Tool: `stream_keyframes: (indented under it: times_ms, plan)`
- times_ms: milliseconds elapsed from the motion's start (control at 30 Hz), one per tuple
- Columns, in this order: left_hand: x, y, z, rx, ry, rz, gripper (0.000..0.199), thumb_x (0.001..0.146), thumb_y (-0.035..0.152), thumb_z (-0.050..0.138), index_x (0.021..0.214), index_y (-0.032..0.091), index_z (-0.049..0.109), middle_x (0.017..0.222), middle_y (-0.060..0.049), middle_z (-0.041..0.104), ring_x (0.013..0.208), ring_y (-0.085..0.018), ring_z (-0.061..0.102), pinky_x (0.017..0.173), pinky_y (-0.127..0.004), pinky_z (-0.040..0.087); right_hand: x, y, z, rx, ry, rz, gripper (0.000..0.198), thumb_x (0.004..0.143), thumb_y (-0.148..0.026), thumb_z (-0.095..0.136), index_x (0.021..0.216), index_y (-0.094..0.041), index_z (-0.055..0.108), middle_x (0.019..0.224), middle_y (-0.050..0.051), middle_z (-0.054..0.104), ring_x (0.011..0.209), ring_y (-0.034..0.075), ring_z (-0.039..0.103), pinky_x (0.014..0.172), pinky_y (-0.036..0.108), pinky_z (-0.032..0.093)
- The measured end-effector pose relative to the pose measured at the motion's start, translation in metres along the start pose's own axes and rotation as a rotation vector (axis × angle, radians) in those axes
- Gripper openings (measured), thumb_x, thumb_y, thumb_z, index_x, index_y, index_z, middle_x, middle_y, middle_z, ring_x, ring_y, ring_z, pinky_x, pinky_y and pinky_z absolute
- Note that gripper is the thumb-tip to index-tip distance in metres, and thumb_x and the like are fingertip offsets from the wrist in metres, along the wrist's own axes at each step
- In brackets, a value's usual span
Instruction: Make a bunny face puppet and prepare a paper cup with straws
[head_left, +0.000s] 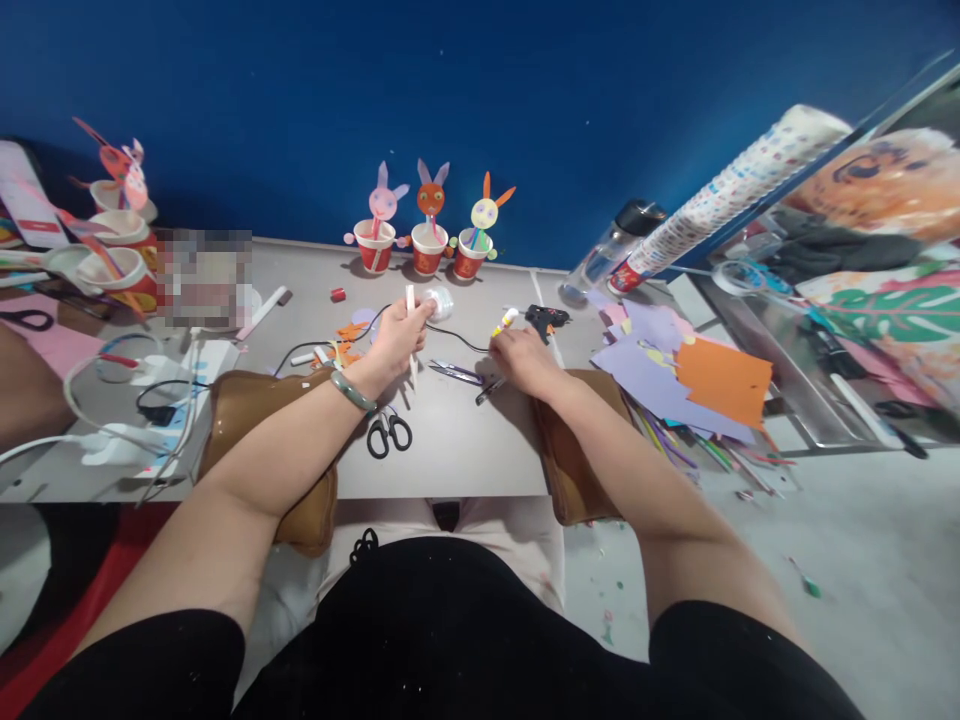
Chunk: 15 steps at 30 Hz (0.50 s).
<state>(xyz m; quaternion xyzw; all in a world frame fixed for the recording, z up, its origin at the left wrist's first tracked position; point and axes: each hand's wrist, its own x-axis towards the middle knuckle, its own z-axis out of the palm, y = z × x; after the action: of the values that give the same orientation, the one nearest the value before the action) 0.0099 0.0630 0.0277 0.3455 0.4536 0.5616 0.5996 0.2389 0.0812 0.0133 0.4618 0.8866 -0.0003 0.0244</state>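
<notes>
My left hand (399,338) is closed around a white pen-like stick (411,300), held nearly upright over the table. Beside its fingertips is a clear roll of tape (442,304). My right hand (529,358) rests on the table with curled fingers. A small yellow and white piece (505,321) shows just past them; whether they grip it is hidden. A black glue gun (546,320) lies behind this hand. Between my hands are a slim metal tool (459,373) and a small dark tool (490,391). Scissors with black handles (389,436) lie nearer me.
Three red paper cups (427,252) with paper rabbits line the blue wall. Purple paper (637,375) and orange paper (724,380) lie right, near a bottle (611,250) and stacked cups (739,195). A power strip (187,405) with cables is left. Brown cushions (259,415) lie under my forearms.
</notes>
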Motion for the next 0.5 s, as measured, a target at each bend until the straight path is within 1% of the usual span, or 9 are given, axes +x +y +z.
stream_keyframes:
  times_ms: [67, 133, 167, 200, 267, 333, 367, 433, 500]
  plan:
    - [-0.001, 0.0, -0.006, -0.003, -0.02, 0.019, 0.024, 0.097, 0.02, 0.06, 0.08, 0.02, 0.044, 0.049, 0.014, 0.029, 0.037, -0.002, 0.023, 0.04, -0.016, 0.017, -0.03, 0.007, -0.009, 0.198, 0.102, 0.056, 0.025, 0.099, -0.023, 0.043, 0.097, -0.015, 0.066, 0.102, 0.018, 0.074, 0.097, 0.029, 0.066, 0.089, 0.041, 0.043]
    - [-0.003, 0.002, -0.01, 0.002, -0.048, 0.042, 0.023, 0.098, 0.019, 0.059, 0.08, 0.02, 0.045, 0.049, 0.014, 0.028, 0.037, -0.002, 0.023, 0.04, -0.016, 0.017, -0.069, 0.019, -0.021, 0.353, 0.158, 0.103, 0.025, 0.098, -0.034, 0.046, 0.091, -0.019, 0.064, 0.091, 0.012, 0.073, 0.085, 0.026, 0.065, 0.082, 0.039, 0.046]
    - [-0.005, 0.003, -0.011, 0.007, -0.064, 0.054, 0.022, 0.098, 0.018, 0.058, 0.081, 0.02, 0.045, 0.05, 0.014, 0.029, 0.037, -0.001, 0.024, 0.04, -0.016, 0.017, -0.09, 0.026, -0.027, 0.42, 0.154, 0.128, 0.027, 0.098, -0.041, 0.048, 0.089, -0.021, 0.064, 0.085, 0.009, 0.072, 0.076, 0.024, 0.063, 0.076, 0.038, 0.047]
    - [-0.007, 0.004, -0.01, 0.014, -0.079, 0.064, 0.02, 0.098, 0.017, 0.058, 0.082, 0.02, 0.046, 0.05, 0.014, 0.029, 0.037, -0.001, 0.024, 0.039, -0.016, 0.017, -0.111, 0.034, -0.034, 0.482, 0.163, 0.169, 0.031, 0.097, -0.047, 0.05, 0.087, -0.022, 0.065, 0.081, 0.008, 0.071, 0.069, 0.021, 0.061, 0.071, 0.037, 0.047]
    - [-0.011, 0.006, -0.009, 0.026, -0.095, 0.071, 0.019, 0.098, 0.015, 0.058, 0.083, 0.019, 0.047, 0.05, 0.014, 0.03, 0.037, -0.001, 0.024, 0.039, -0.016, 0.017, -0.155, 0.054, -0.044, 0.524, 0.207, 0.292, 0.039, 0.091, -0.06, 0.058, 0.084, -0.023, 0.068, 0.08, 0.01, 0.072, 0.068, 0.021, 0.062, 0.068, 0.037, 0.048]
    - [-0.013, 0.008, -0.006, 0.036, -0.097, 0.062, 0.018, 0.098, 0.013, 0.056, 0.083, 0.019, 0.048, 0.05, 0.014, 0.031, 0.037, -0.001, 0.025, 0.039, -0.016, 0.018, -0.2, 0.077, -0.049, 0.484, 0.296, 0.457, 0.046, 0.078, -0.071, 0.067, 0.073, -0.026, 0.07, 0.074, 0.012, 0.073, 0.065, 0.02, 0.062, 0.065, 0.037, 0.047]
    - [-0.014, 0.009, -0.005, 0.04, -0.094, 0.055, 0.018, 0.098, 0.013, 0.056, 0.084, 0.019, 0.048, 0.05, 0.013, 0.032, 0.037, -0.001, 0.025, 0.039, -0.016, 0.018, -0.223, 0.089, -0.049, 0.47, 0.287, 0.544, 0.045, 0.072, -0.071, 0.071, 0.07, -0.026, 0.072, 0.073, 0.011, 0.073, 0.065, 0.021, 0.062, 0.064, 0.038, 0.047]
    - [-0.016, 0.01, -0.004, 0.044, -0.091, 0.043, 0.018, 0.098, 0.012, 0.055, 0.083, 0.019, 0.048, 0.049, 0.013, 0.032, 0.037, -0.001, 0.026, 0.039, -0.016, 0.018, -0.267, 0.113, -0.043, 0.425, 0.312, 0.793, 0.043, 0.059, -0.068, 0.074, 0.061, -0.025, 0.069, 0.058, 0.007, 0.065, 0.056, 0.024, 0.059, 0.058, 0.04, 0.045]
    - [-0.017, 0.011, -0.003, 0.038, -0.095, 0.044, 0.018, 0.098, 0.012, 0.055, 0.083, 0.019, 0.048, 0.05, 0.013, 0.032, 0.037, -0.001, 0.026, 0.04, -0.016, 0.018, -0.307, 0.136, -0.031, 0.318, 0.267, 1.029, 0.033, 0.056, -0.06, 0.071, 0.054, -0.028, 0.065, 0.051, 0.005, 0.061, 0.051, 0.028, 0.057, 0.054, 0.042, 0.043]
